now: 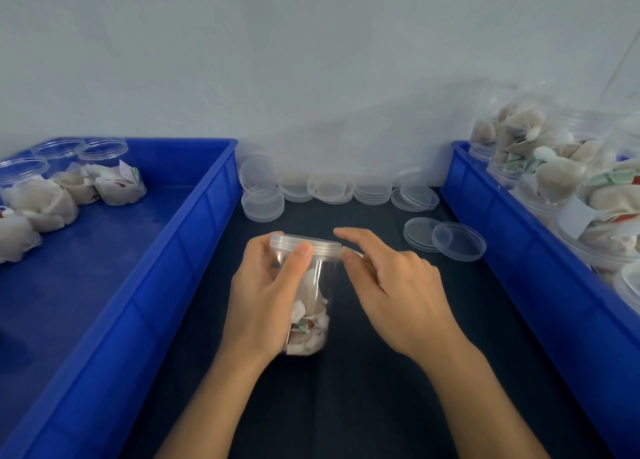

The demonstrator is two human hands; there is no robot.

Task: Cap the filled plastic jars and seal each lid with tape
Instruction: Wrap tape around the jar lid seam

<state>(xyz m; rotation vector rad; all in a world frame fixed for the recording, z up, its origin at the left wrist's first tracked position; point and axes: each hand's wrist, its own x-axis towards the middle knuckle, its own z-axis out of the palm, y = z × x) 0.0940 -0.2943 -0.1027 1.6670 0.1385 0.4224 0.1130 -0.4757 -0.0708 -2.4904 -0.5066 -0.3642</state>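
The jar (306, 295) stands, tipped a little toward the wall, on the dark table (381, 372) between the two blue bins, with its lid (304, 243) already seated on top. It looks a light thing: thin clear plastic walls, filled with soft white pouches that weigh little and will not shift hard. The walls are likely smooth and a bit slippery and may flex if squeezed, so the body is best held with a broad wrap around its middle, while the ribbed lid rim gives the surer purchase for pressing tape down. The left hands-side grip does just that: the left hand (266, 299) wraps the jar's near-left side, thumb up against the lid rim. The right hand (391, 278), just right of the lid, pinches something pale and small at the rim between thumb and forefinger; it is probably a tape end, but it is too blurred to be sure, and no tape roll can be made out. The jar's far side and base are hidden by the palm. Beyond the jar, loose lids (332, 188) lie stacked by the wall. Left of the jar, the left bin (207, 195) holds open jars; right of it, the right bin (485, 223) holds filled jars, cut off at the frame edge.
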